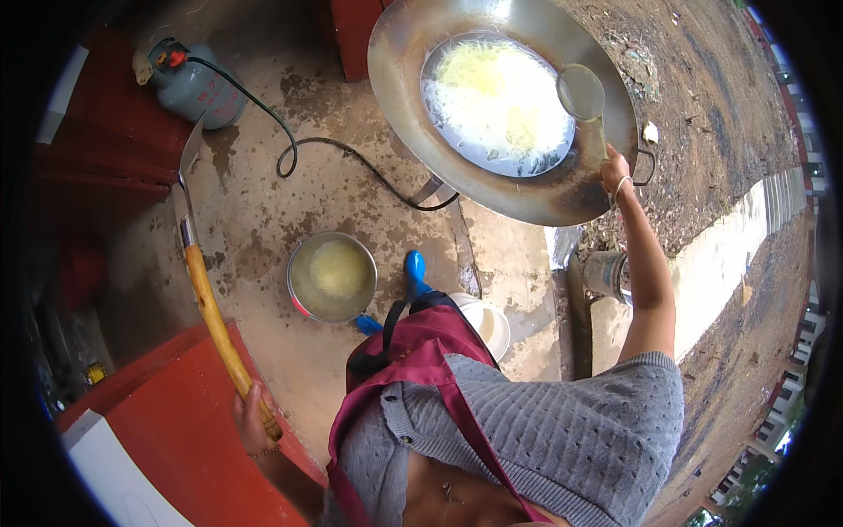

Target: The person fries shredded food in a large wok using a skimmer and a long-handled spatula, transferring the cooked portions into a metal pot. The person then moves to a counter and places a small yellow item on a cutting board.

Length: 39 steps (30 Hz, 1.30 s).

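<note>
My left hand (251, 415) grips the lower end of a long wooden handle. It belongs to a wok spatula (214, 316), whose metal blade points up toward the gas cylinder. My right hand (616, 168) is closed around the handle of a round ladle or scoop (581, 92); which of the two I cannot tell. Its bowl is over the right side of a very large wok (408, 125). Inside the wok are pale yellow shreds (500, 92) in liquid, partly washed out by glare. A loop handle (649, 166) sticks out from the wok's rim beside my right hand.
A metal pot (290, 280) with pale shreds in liquid stands on the stained concrete floor near my blue boots (415, 270). A black hose (342, 146) runs from a grey gas cylinder (197, 85) toward the wok. Nearby are a white bucket (504, 332) and a worn bucket (602, 273).
</note>
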### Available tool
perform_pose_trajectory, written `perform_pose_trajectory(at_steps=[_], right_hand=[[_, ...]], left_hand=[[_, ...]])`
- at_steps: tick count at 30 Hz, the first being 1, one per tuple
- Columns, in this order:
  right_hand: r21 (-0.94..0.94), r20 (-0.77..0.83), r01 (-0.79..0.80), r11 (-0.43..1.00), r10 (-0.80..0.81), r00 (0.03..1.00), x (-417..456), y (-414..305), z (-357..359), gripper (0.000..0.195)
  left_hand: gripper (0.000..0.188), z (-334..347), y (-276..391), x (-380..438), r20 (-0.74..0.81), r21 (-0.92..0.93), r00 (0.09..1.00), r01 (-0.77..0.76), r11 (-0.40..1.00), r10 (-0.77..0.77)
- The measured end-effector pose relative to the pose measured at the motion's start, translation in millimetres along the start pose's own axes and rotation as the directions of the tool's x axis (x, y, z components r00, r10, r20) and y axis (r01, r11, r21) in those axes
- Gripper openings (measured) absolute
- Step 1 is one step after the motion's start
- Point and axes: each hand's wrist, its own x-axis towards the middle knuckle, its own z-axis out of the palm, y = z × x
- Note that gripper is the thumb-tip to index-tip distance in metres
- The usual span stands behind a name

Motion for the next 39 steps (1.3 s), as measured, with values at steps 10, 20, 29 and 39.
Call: perform_pose_trajectory(at_steps=[10, 20, 29, 39], right_hand=[[0.331, 0.244, -0.152, 0.931, 0.072, 0.967, 80, 26, 115, 0.032], [0.695, 0.719, -0.621, 0.364, -0.326, 0.614, 41, -45, 155, 0.031], [0.726, 0.687, -0.592, 0.350, -0.412, 0.598, -3, -83, 130, 0.027], [0.724, 0.690, -0.581, 0.373, -0.398, 0.605, -44, -77, 75, 0.044]], left_hand=[[0.012, 56, 28, 0, 0.001, 0.124, 1.000, 0.029, 0.992, -0.030], [0.013, 74, 36, -8, -0.094, 0.093, 0.992, 0.098, 0.991, -0.089], [0.013, 68, 38, -24, -0.151, 0.053, 0.985, 0.090, 0.995, -0.081], [0.015, 47, 8, -25, -0.088, -0.005, 0.994, 0.060, 0.998, -0.061]])
